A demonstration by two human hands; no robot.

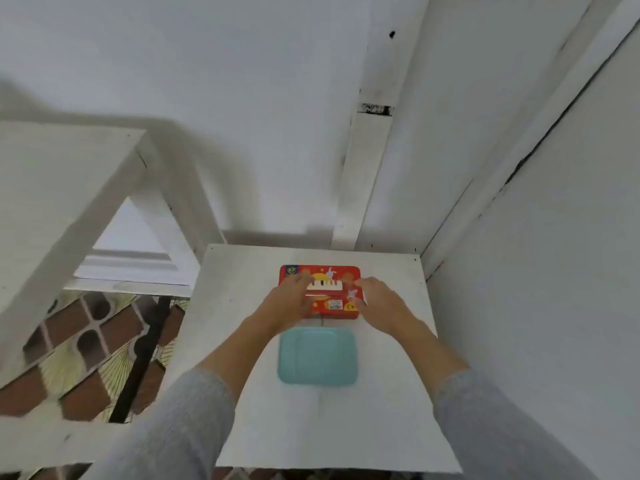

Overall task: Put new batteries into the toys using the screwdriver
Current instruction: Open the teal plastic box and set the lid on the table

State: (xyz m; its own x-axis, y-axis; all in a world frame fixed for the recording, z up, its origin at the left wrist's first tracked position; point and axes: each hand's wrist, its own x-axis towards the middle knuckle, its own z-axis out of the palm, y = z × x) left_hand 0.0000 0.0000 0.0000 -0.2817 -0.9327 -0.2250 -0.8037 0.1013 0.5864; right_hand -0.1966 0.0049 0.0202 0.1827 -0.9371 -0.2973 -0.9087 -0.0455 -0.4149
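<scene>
**Two hands on a red toy box at a white counter**

White walls (242,98) fill most of the view, meeting in a corner at the right, with a white vertical strip (363,168) running down the wall behind the counter. At the left stands a second white table (52,188), and below it a patterned floor (69,358) of reddish-brown and pale tiles shows through.

A small square white counter (249,393) sits against the corner at the centre of the view. Two forearms in grey sleeves (180,420) reach forward over it from the bottom edge.

Near the middle of the counter lies a pale turquoise rounded-rectangle tray or lid (317,355), flat on the surface; which of the two it is cannot be told. Just beyond it, toward the wall, lies a red toy box (323,271) printed with a small piano keyboard and cartoon figures. It lies flat, its near edge just beside the far edge of the turquoise piece.

The left hand (289,299) rests on the left part of the red box, fingers laid over its top and lightly curved. The right hand (377,303) rests on the right part of the box, fingers reaching onto its top. The picture is blurred, so it is unclear whether either hand is gripping the box or merely touching it.
</scene>
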